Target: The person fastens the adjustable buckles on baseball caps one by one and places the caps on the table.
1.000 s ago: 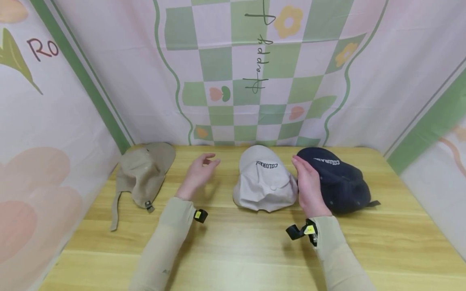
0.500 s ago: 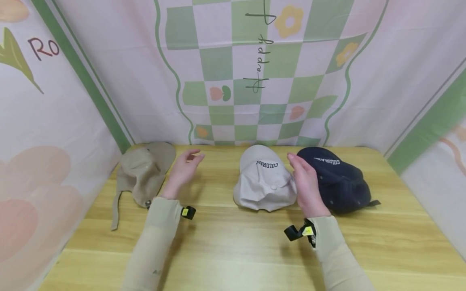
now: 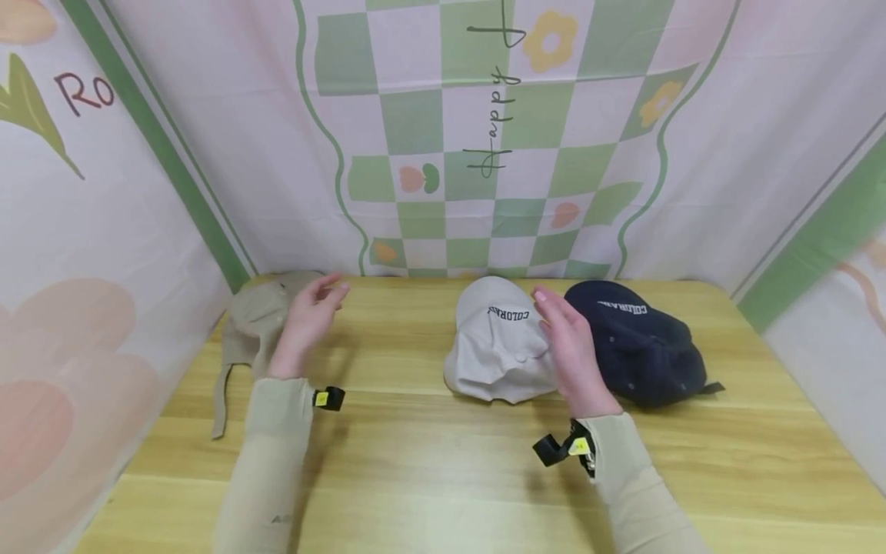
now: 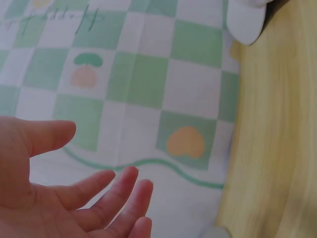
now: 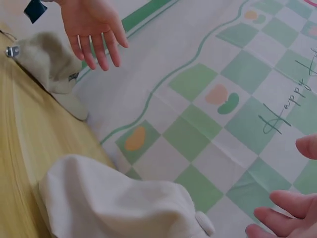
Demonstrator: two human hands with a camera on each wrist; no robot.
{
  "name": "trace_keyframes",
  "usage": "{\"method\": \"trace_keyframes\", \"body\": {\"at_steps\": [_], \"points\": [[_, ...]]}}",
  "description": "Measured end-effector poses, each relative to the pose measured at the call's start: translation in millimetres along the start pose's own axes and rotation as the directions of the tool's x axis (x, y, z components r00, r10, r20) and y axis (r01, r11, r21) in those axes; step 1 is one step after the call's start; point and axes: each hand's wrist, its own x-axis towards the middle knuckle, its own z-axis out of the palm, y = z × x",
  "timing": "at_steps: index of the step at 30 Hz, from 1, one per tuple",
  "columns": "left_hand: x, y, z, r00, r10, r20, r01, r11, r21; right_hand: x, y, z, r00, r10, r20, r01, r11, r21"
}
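Observation:
Three caps lie in a row on a wooden table. My left hand [image 3: 308, 323] hovers over the right part of the khaki cap [image 3: 252, 315], hiding some of its crown and brim; the left wrist view shows its fingers [image 4: 94, 198] relaxed and spread, holding nothing. My right hand [image 3: 573, 346] is above the right side of the light grey cap [image 3: 487, 354], beside the navy cap [image 3: 644, 354], with fingers extended and nothing in them. In the right wrist view the grey cap [image 5: 114, 203] is below the hand, and the khaki cap [image 5: 47, 64] is farther off.
The wooden table [image 3: 415, 477] reaches back to a hanging cloth [image 3: 415, 123] with green checks. Another printed cloth [image 3: 83, 231] stands along the left, and one more [image 3: 831, 308] on the right. Black straps with yellow tags are on both wrists.
My left hand has moved left, from between the khaki and grey caps to over the khaki one. My right hand has shifted slightly left over the grey cap's edge. The caps have stayed put.

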Motion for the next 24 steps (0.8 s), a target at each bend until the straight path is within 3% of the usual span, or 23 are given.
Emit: {"method": "trace_keyframes", "body": {"at_steps": [6,14,24], "points": [[-2.6,-4.6,-16.1,0.999,-0.016,-0.034,0.014,0.998,-0.057,-3.0,0,9,0.999,-0.023,0.049,0.022,0.999,0.03],[-4.5,-8.5,-34.6,0.997,-0.033,-0.069,0.033,0.999,-0.011,-7.2,2,25,0.994,-0.033,0.108,0.022,0.995,0.099],[-6.8,-9.6,-51.8,0.991,-0.001,-0.132,0.001,1.0,0.0,-15.0,6,44,0.984,-0.036,0.177,0.006,0.986,0.164]]}}
